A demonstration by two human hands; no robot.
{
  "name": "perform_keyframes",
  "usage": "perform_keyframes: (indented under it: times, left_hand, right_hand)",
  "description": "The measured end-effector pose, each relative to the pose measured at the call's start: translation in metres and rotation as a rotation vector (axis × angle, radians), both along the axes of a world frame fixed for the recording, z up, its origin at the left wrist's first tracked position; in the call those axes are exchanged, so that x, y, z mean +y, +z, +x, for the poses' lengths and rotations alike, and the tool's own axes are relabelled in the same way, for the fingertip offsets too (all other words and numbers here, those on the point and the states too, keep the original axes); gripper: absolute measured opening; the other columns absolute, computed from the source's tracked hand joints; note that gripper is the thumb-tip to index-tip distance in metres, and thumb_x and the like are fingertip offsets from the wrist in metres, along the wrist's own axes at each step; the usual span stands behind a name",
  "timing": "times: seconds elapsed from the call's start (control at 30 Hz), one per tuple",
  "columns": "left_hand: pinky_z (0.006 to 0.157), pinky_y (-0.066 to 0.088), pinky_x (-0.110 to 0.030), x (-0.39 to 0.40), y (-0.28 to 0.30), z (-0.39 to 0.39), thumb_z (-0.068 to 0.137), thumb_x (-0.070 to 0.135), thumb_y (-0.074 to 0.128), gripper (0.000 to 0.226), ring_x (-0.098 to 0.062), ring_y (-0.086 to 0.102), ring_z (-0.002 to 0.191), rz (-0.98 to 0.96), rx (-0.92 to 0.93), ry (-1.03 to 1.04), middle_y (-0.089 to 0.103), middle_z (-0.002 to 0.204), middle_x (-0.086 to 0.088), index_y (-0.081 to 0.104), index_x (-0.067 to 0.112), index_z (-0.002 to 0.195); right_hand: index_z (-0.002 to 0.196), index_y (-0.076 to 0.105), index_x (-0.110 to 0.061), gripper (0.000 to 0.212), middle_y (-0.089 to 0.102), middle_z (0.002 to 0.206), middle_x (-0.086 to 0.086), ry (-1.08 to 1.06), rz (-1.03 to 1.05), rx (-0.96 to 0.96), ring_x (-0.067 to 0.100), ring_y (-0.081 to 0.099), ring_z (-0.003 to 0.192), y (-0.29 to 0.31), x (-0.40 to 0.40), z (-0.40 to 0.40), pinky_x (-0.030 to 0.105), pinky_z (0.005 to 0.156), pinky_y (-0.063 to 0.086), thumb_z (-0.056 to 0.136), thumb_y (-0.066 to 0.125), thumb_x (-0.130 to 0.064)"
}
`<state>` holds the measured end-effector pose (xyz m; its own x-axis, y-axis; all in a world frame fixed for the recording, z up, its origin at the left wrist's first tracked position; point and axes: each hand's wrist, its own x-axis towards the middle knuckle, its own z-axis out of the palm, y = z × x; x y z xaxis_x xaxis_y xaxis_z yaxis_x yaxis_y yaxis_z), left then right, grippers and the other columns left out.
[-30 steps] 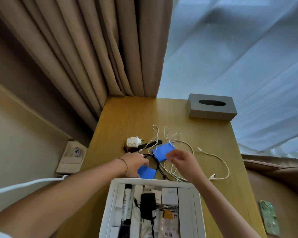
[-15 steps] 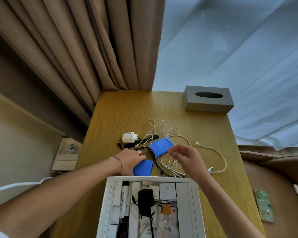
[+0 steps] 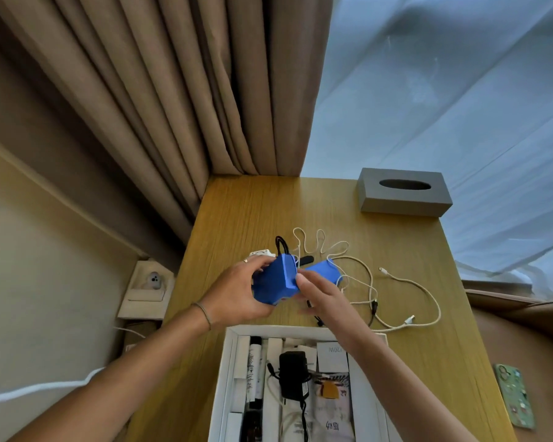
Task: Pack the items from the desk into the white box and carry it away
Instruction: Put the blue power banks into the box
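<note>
**Blue pouch held above the table, near the white box**

The blue pouch (image 3: pixel 274 283) is off the table (image 3: pixel 237 218), held between both hands just beyond the far edge of the white box (image 3: pixel 227 371). The left hand (image 3: pixel 237 295) cups it from the left, fingers curled round it; the right hand (image 3: pixel 320 293) pinches its right edge with fingertips. A black cord (image 3: pixel 281 245) loops up behind the pouch. A second blue pouch (image 3: pixel 323 272) lies on the table just right of the first, among tangled white cables (image 3: pixel 406 282). A white charger plug (image 3: pixel 262 252) peeks out behind the left hand. The open box already holds a black adapter (image 3: pixel 292 374), a marker (image 3: pixel 255 368) and small cartons. At the far right corner sits a grey tissue box (image 3: pixel 404 193). A phone in a green case (image 3: pixel 514 398) lies to the right, off the table. Beige curtains (image 3: pixel 160 90) hang behind.
</note>
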<state>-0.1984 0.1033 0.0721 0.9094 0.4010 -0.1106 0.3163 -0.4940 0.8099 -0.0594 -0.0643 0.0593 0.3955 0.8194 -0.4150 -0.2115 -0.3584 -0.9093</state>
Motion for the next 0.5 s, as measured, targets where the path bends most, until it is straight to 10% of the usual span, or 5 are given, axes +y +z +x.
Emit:
perform_keyframes:
  times: [0.27, 0.5]
  left_hand:
    - [0.093, 0.053, -0.034, -0.042, 0.036, -0.024, 0.064, 0.007, 0.09, 0.074, -0.014, 0.063, 0.11, -0.239, -0.207, 0.165, 0.069, 0.115, 0.008, 0.058, 0.023, 0.128]
    - [0.098, 0.053, -0.036, -0.024, 0.074, -0.049, 0.077, -0.002, 0.077, 0.074, -0.016, 0.052, 0.132, -0.546, -0.123, -0.06, 0.058, 0.141, 0.0, 0.05, 0.016, 0.143]
  right_hand:
    - [0.138, 0.057, -0.011, 0.044, 0.07, 0.118, 0.012, 0.142, 0.135, 0.605, 0.024, 0.069, 0.097, 0.018, 0.001, -0.015, 0.038, 0.09, 0.057, 0.102, 0.054, -0.037]
    - [0.13, 0.061, -0.009, 0.042, 0.07, 0.099, 0.012, 0.02, 0.177, 0.509, 0.022, 0.07, 0.074, 0.034, -0.017, -0.018, 0.025, 0.06, 0.058, 0.091, 0.063, -0.024]
